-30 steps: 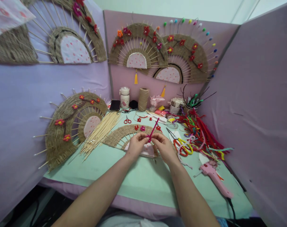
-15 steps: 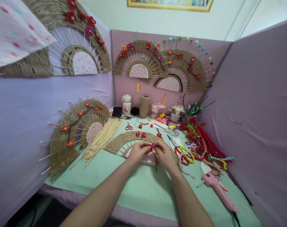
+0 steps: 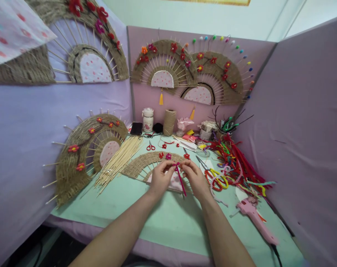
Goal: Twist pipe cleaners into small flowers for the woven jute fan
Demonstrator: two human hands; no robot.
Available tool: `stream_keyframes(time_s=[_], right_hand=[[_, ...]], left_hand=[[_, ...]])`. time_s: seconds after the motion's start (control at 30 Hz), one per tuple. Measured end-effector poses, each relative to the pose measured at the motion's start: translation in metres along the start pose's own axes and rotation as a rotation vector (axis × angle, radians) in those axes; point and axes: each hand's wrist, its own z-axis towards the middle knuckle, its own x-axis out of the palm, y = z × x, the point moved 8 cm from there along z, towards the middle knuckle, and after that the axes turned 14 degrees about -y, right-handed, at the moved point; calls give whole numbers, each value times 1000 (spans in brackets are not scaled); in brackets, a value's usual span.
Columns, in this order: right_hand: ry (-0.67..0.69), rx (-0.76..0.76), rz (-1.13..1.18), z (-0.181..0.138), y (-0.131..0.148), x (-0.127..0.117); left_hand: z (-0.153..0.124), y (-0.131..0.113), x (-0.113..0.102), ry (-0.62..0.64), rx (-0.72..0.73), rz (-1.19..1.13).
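Observation:
Both hands pinch a magenta pipe cleaner (image 3: 180, 177) between them over the table's middle. My left hand (image 3: 160, 177) grips its curled top end; my right hand (image 3: 194, 176) holds the same spot from the other side. The free tail hangs down and to the right between my wrists. Under the hands lies a woven straw fan (image 3: 142, 164) with a pink dotted centre and small red and pink flowers along its top edge.
A bundle of bamboo sticks (image 3: 119, 158) lies left of the fan. A pile of coloured pipe cleaners (image 3: 235, 163), scissors (image 3: 213, 174) and a pink glue gun (image 3: 253, 215) sit at the right. Twine spool (image 3: 169, 122), jar (image 3: 147, 119) and finished fans line the purple partitions.
The pipe cleaner's free end pointed up and away a second ago, was bunched between the fingers half a second ago, and now hangs down toward me. The hands stayed in place.

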Motion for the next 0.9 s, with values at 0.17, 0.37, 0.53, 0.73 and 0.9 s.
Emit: stream_keyframes(time_s=[0.17,0.37,0.53,0.73,0.9], right_hand=[[111,97,81,-7,-2,11],[130,47,62,-6,5,9],[77,-175,-131,-3,13,4],[14,-256,-249,0,14,-3],[57,-382,-260,-2,25,-3]], left_hand=[[-4,-5,2,16,-12,-19],[0,10,5,13,-254,-154],[-2,23,10,58,-408,-258],[-8,28,18,178,-578,-375],[-8,29,19,199,-576,-391]])
